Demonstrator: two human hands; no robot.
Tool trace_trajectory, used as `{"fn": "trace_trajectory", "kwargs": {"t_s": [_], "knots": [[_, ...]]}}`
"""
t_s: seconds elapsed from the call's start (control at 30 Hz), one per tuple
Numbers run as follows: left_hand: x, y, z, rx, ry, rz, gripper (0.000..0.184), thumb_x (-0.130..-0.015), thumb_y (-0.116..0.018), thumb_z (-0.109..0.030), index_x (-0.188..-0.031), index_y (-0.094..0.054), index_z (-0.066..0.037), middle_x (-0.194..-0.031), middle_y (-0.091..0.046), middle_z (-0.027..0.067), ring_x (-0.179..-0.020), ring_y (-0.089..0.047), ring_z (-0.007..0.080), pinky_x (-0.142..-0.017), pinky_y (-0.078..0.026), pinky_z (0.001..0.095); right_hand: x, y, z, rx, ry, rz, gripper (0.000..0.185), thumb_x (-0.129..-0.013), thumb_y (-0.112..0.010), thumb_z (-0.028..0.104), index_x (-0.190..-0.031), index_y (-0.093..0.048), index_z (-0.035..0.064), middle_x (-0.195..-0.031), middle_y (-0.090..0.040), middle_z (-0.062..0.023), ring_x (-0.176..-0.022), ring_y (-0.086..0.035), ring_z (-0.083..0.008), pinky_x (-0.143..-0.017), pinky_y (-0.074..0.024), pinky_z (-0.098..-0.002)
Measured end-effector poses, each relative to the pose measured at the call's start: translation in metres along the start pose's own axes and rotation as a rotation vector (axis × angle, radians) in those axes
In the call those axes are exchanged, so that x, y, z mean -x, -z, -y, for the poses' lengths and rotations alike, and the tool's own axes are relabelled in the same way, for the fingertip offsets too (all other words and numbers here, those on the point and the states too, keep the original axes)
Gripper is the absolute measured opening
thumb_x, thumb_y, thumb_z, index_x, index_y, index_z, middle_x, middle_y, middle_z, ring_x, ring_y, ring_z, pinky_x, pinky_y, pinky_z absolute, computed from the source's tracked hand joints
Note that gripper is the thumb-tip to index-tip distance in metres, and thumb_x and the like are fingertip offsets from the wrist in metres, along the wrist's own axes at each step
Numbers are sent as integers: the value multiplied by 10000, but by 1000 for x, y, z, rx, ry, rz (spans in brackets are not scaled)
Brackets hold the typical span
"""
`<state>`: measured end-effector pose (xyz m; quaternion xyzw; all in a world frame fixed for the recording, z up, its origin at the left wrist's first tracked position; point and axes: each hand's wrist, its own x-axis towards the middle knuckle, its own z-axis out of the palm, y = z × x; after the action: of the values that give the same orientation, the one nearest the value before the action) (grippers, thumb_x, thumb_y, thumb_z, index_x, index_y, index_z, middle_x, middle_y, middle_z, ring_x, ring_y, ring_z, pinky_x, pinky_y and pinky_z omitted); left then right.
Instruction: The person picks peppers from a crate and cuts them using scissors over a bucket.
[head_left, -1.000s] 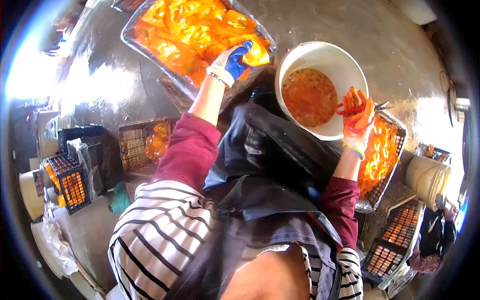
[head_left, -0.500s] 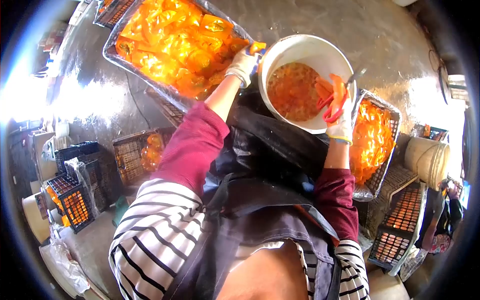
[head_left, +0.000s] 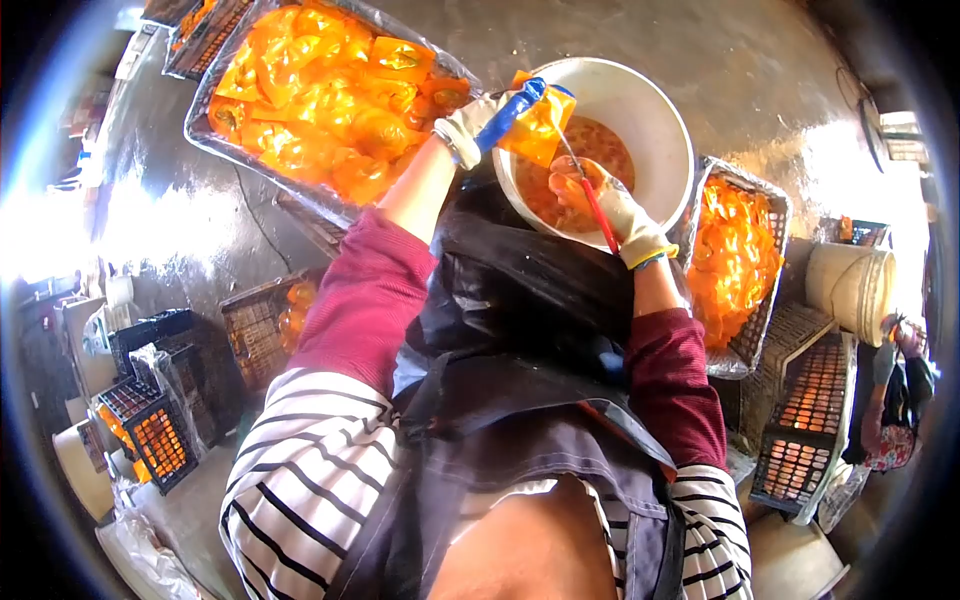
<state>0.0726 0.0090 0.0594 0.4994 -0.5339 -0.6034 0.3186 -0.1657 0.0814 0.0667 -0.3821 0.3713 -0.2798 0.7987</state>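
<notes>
Over on the left, the plastic-lined crate (head_left: 197,125) is sitting heaped with glossy orange pieces (head_left: 310,95), and some are lying close to its rim; a sleeve brushing that edge could be tipping one onto the floor. Just right of it, the left hand (head_left: 492,118) is pinching a single orange piece (head_left: 538,132) between its gloved fingers, holding it out over the near-left side of the white bucket (head_left: 684,150). That surface is looking slick, so a loose pinch could be letting the piece slip, most likely into the reddish-orange contents (head_left: 607,148) below.

Now the tense spot: the scissors (head_left: 598,208), red handles and all, are pointing up toward that piece, their tips right by its edge. Whether the blades are parted or touching it, I cannot tell. Gloved fingertips are sitting close by, so a misjudged angle could be catching glove instead of piece.

And the right hand (head_left: 624,215) is curling its fingers narrowly around those handles above the bucket; a wet glove could be losing its hold, dropping the tool in. Further right, orange strips (head_left: 737,270) are filling another lined crate (head_left: 784,215), standing clear of both hands.
</notes>
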Motion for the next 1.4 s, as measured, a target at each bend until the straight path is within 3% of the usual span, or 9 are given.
{"fn": "trace_trajectory", "kwargs": {"t_s": [0.23, 0.43, 0.53, 0.6, 0.7, 1.13, 1.23, 1.3, 1.4], "knots": [[-13, -44, -19, 968, 171, -86, 397, -908, -543, -357, -1159, -546, -49, -1076, -619, 110, -960, -608, 204, -838, -511, 338, 3, -5, 20, 309, -163, -364, 473, -824, -648, 416, -1092, -545, 41, -653, -639, -93, -442, -515, -126, -437, -415, -225], [-30, -88, 17, 565, 201, -422, 339, -864, -603, -178, -1157, -544, -18, -990, -614, 85, -893, -607, 189, -728, -551, 333, -10, 34, -16, 68, -139, -454, 354, -863, -620, 331, -1088, -552, 66, -722, -650, -128, -522, -582, -176, -462, -458, -275], [-26, -100, 31, 673, 341, -410, 245, -893, -538, -162, -1083, -586, -14, -930, -616, 55, -838, -594, 129, -755, -496, 236, -37, 70, -62, 452, -95, -470, 321, -850, -636, 235, -1090, -533, 49, -825, -636, -125, -612, -628, -191, -502, -490, -271], [-58, -89, 98, 49, 188, -324, 284, -913, -514, -197, -1128, -571, -19, -1018, -618, 97, -888, -605, 159, -756, -507, 259, -34, 66, -57, 543, -178, -486, 335, -825, -674, 183, -1090, -528, 38, -815, -617, -92, -640, -627, -157, -511, -490, -250], [-33, -82, 51, 334, 308, -304, 300, -908, -518, -250, -1069, -598, -11, -1017, -633, 126, -890, -615, 166, -744, -511, 286, -9, 22, -10, 114, -254, -435, 356, -810, -696, 214, -1073, -535, 35, -797, -604, -68, -637, -598, -122, -522, -470, -234], [-19, -92, 16, 425, 398, -342, 240, -896, -501, -202, -964, -599, 6, -816, -629, 151, -595, -640, 227, -491, -534, 303, -20, 44, -31, 475, -170, -486, 368, -818, -641, 335, -1040, -589, 46, -759, -652, -143, -710, -650, -214, -623, -482, -348], [-17, -93, 12, 288, 467, -368, 258, -901, -500, -214, -965, -594, 18, -816, -625, 148, -634, -644, 220, -515, -535, 301, -25, 46, -37, 638, -79, -520, 368, -809, -637, 304, -1071, -588, 50, -778, -653, -167, -715, -656, -225, -628, -489, -344], [-55, -81, 102, -465, 46, -122, 296, -903, -497, -246, -981, -600, 20, -861, -639, 157, -737, -645, 226, -631, -534, 322, -34, 55, -49, 780, 18, -555, 386, -796, -642, 288, -1097, -585, 53, -796, -658, -177, -718, -658, -249, -633, -494, -349], [-64, -83, 121, -259, 82, -202, 285, -888, -513, -244, -979, -608, 9, -896, -637, 137, -786, -618, 213, -698, -504, 322, -32, 62, -47, 657, -58, -453, 412, -785, -645, 308, -1105, -580, 56, -856, -660, -189, -782, -651, -289, -687, -492, -370]]}}
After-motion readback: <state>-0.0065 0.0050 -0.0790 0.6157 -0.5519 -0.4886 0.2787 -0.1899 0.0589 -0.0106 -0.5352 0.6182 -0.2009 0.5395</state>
